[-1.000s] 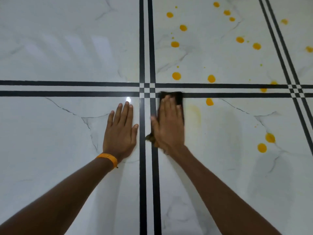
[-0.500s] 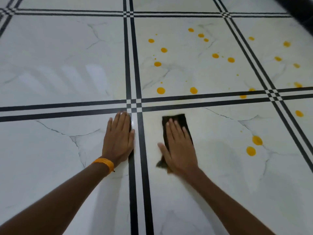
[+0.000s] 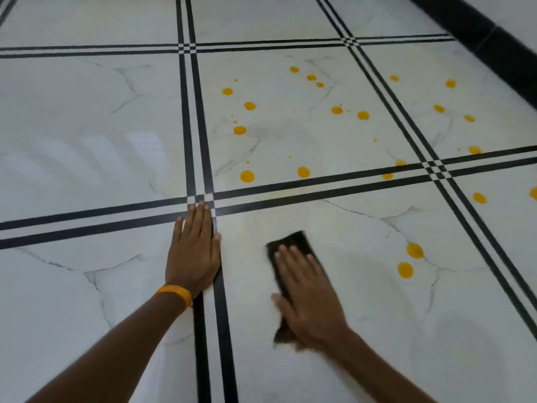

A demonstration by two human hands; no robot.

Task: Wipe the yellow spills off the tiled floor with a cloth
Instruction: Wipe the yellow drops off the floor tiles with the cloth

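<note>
The right hand lies flat, fingers spread, pressing a dark cloth onto the white marble-veined tiled floor; the cloth shows beyond the fingertips and below the thumb. The left hand, an orange wristband on its wrist, rests palm down across the black double lines between tiles. Yellow spills dot the tile ahead, two larger drops lie right of the cloth, and more are scattered toward a black skirting.

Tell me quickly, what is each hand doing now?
Left hand: open, flat on the floor, holding nothing.
Right hand: open, pressing the dark cloth.
</note>
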